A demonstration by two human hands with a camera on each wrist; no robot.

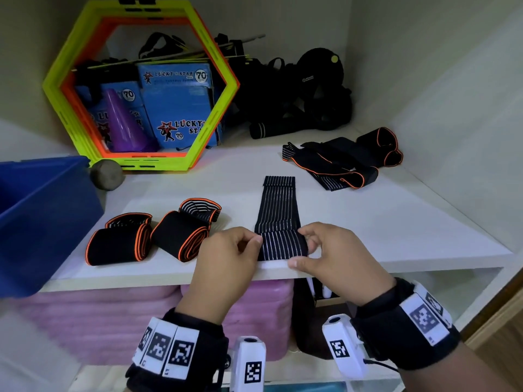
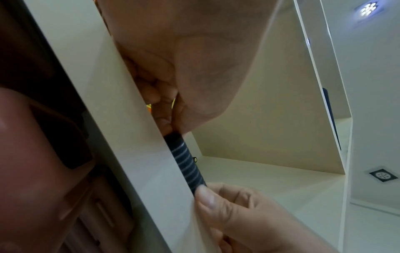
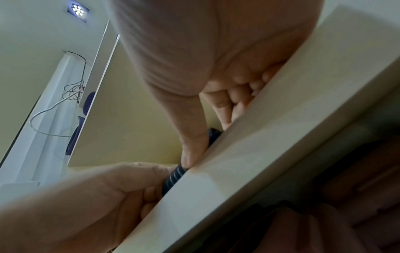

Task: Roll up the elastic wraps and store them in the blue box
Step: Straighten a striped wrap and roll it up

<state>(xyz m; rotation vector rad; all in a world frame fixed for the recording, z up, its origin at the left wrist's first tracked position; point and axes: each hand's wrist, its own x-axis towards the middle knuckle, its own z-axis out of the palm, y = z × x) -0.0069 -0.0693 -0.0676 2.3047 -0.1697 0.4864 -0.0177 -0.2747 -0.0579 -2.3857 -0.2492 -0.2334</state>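
A white shelf (image 1: 368,222) inside a pale cabinet fills the head view, with cream walls behind and to the right. The wrist views look up past the shelf's front edge to a white ceiling with square recessed lamps (image 2: 368,7). Pink foam blocks (image 1: 99,315) sit in the compartment below.

At the far left, the blue box (image 1: 42,216) stands on the shelf, overhanging its front edge. At the back leans a green and orange hexagon frame (image 1: 215,108); through it show blue cartons (image 1: 178,106) printed "LUCKY STAR" and "70", with a purple cone (image 1: 121,123) in front. To the right lies a pile of black straps (image 1: 297,91). A grey ball (image 1: 107,174) rests between the box and the frame.

Two rolled wraps (image 1: 121,241) with orange edging lie side by side just right of the box. A loose heap of orange-edged wraps (image 1: 348,159) lies at the back right.

A striped wrap (image 1: 278,210) runs flat from mid-shelf to the front edge, its near end rolled into a short roll. The left hand (image 1: 226,256) pinches the roll's left end between thumb and curled fingers; the right hand (image 1: 339,256) pinches the right end likewise.

Both wrists wear black bands (image 1: 407,321) with square black-and-white code tags.
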